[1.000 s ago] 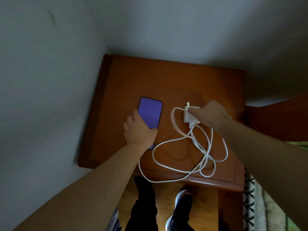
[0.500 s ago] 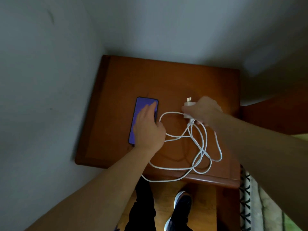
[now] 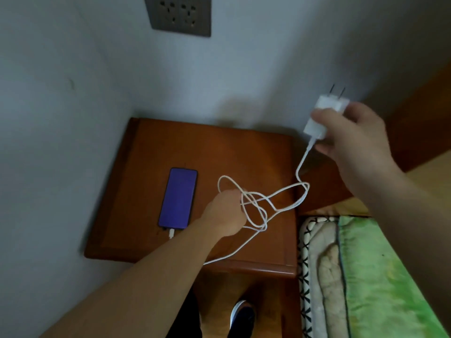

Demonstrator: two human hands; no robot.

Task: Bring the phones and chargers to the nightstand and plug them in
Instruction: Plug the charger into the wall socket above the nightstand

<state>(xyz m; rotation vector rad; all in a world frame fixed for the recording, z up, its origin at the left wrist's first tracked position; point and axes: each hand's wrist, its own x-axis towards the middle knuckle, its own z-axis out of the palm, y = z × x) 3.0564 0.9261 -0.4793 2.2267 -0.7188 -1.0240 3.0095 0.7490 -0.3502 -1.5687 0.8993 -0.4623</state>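
Head view: right hand (image 3: 353,140) grips charger (image 3: 327,111), left hand (image 3: 225,213) grips cable (image 3: 288,191).

Bedroom, domestic. Wooden nightstand (image 3: 219,147) set in a wall corner, bed (image 3: 390,276) with green bedding alongside. Socket (image 3: 179,14) on wall above.

The right hand (image 3: 351,142) has lifted the charger (image 3: 324,113) off the nightstand (image 3: 195,142) and now holds it up near the wall, prongs up. The left hand (image 3: 224,211) has left the phone (image 3: 178,198) and now grips the cable (image 3: 303,157) loops. The view has tilted up, revealing a wall socket (image 3: 180,13).
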